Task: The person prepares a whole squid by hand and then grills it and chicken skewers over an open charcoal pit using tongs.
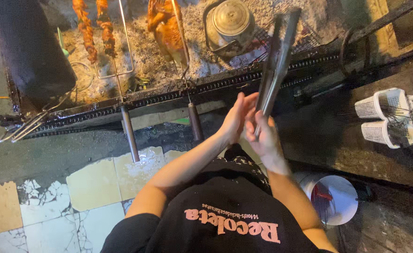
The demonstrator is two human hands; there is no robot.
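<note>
Fingers of the right hand [264, 137] wrap the lower end of the tongs [275, 63], which point up over the grill [225, 84] near the kettle [230, 23]. Left hand [237, 117] stands flat and open, touching the right.

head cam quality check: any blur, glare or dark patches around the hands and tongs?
Head view: the tongs are motion-smeared toward their upper end; right hand and left hand are fairly sharp, evenly lit. The ash bed is bright, the kettle shows a soft sheen; right side and top-left fall into deep shadow.
</note>
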